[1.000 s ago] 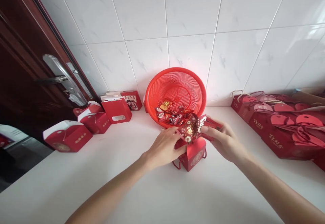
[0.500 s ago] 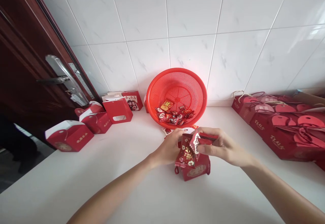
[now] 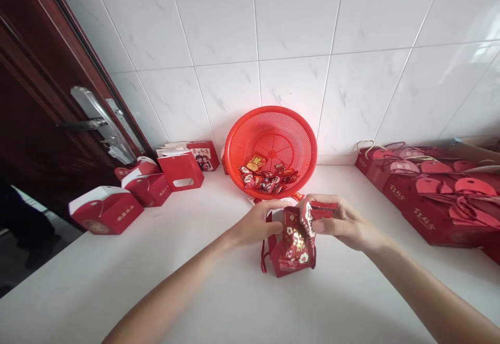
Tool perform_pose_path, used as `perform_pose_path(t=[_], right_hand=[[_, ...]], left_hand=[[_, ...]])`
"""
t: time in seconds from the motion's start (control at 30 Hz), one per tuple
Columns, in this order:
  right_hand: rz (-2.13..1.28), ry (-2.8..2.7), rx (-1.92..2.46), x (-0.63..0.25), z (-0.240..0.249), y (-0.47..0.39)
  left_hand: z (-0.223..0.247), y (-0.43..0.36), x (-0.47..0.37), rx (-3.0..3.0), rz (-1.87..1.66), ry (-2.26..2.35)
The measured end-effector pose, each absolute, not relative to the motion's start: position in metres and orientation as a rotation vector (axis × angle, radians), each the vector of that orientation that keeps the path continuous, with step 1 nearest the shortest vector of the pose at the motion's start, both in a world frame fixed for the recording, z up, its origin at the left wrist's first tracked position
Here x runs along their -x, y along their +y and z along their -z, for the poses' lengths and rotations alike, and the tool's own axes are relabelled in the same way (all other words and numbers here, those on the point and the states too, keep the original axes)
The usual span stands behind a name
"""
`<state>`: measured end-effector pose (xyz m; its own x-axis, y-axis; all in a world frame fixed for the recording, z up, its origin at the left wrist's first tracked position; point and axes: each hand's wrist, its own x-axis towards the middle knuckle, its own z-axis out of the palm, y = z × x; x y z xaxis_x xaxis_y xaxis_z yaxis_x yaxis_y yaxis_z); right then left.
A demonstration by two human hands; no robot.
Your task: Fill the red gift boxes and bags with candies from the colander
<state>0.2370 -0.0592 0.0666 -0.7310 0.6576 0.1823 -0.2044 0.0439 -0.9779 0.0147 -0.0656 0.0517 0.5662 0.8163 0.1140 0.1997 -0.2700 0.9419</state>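
A small red box (image 3: 287, 266) stands open on the white table, a red cord hanging at its left side. My left hand (image 3: 261, 223) has its thumb and fingers closed on the box's left edge. At the box's opening leans a dark red candy packet (image 3: 296, 237) with gold print and white flowers. My right hand (image 3: 339, 221) pinches red-and-white wrapped candies (image 3: 308, 219) over the right side of the box. Behind both hands a red mesh basket (image 3: 273, 120) leans against the tiled wall, with several wrapped candies (image 3: 269, 180) at its bottom.
On the left are several red boxes (image 3: 113, 211) and an upright red bag (image 3: 182, 171) by a dark door (image 3: 35, 73). Many closed red boxes (image 3: 422, 219) crowd the right side. The white table (image 3: 219, 292) extends below my hands.
The dark red packet has dropped lower against the box opening. My left thumb has shifted to the box's left edge, and the opening shows more. My right hand has moved slightly right.
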Motion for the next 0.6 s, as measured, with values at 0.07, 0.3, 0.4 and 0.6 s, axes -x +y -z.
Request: perform_pose_path(t=[0.07, 0.3, 0.4, 0.6], right_hand=[[-1.806, -1.728, 0.471, -0.234, -0.064, -0.059], [-1.989, -1.885, 0.358, -0.222, -0.08, -0.076], [-2.016, -1.937, 0.4, -0.219, -0.088, -0.085], [-1.95, -2.024, 0.513, -0.227, -0.102, -0.094]], left_hand=[[-0.057, -0.067, -0.013, -1.796, -0.713, 0.796], [-0.07, -0.075, -0.009, -1.988, -0.467, 0.869], [-0.072, -0.081, -0.006, -2.055, -0.4, 0.903], [-0.074, -0.089, -0.004, -2.146, -0.306, 0.972]])
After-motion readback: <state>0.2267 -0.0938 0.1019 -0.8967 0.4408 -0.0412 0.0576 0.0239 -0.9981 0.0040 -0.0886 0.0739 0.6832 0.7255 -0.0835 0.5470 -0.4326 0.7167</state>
